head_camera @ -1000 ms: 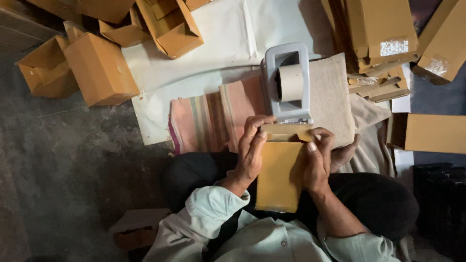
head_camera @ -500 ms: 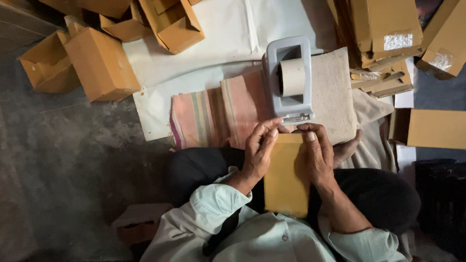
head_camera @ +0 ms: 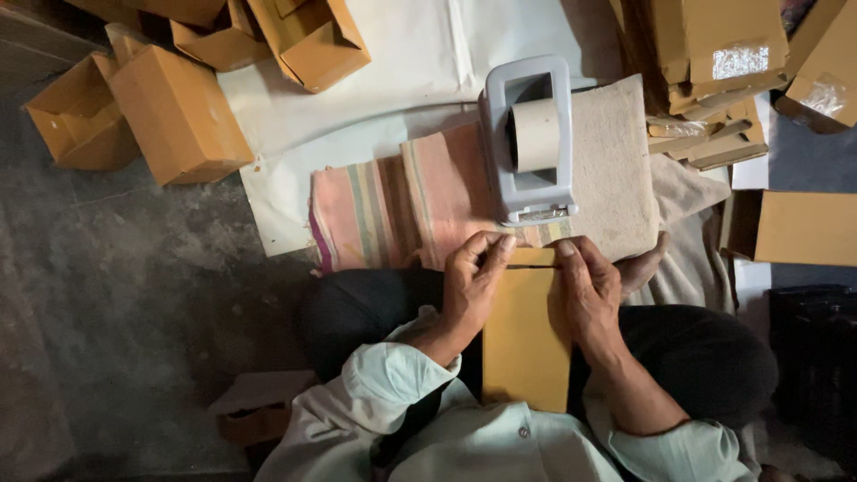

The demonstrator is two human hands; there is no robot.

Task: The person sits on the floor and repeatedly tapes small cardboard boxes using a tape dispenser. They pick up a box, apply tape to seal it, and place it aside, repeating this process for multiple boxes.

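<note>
A flat tan cardboard box (head_camera: 525, 344) stands on end on my lap. My left hand (head_camera: 470, 284) grips its upper left edge, fingers curled over the top flap. My right hand (head_camera: 587, 287) grips the upper right edge the same way, thumb pressing on the seam at the top. Just beyond the box's top stands a grey tape dispenser (head_camera: 528, 140) with a large roll, resting on a striped cloth (head_camera: 393, 210).
Open and folded tan boxes (head_camera: 174, 112) lie at the upper left on the concrete floor. More boxes (head_camera: 714, 54) are stacked at the upper right, and one (head_camera: 803, 228) lies at the right. White sheeting (head_camera: 402, 62) is spread beneath.
The box has slid a little lower on my lap, away from the dispenser. Both hands have shifted to pinch the top flap along its seam.
</note>
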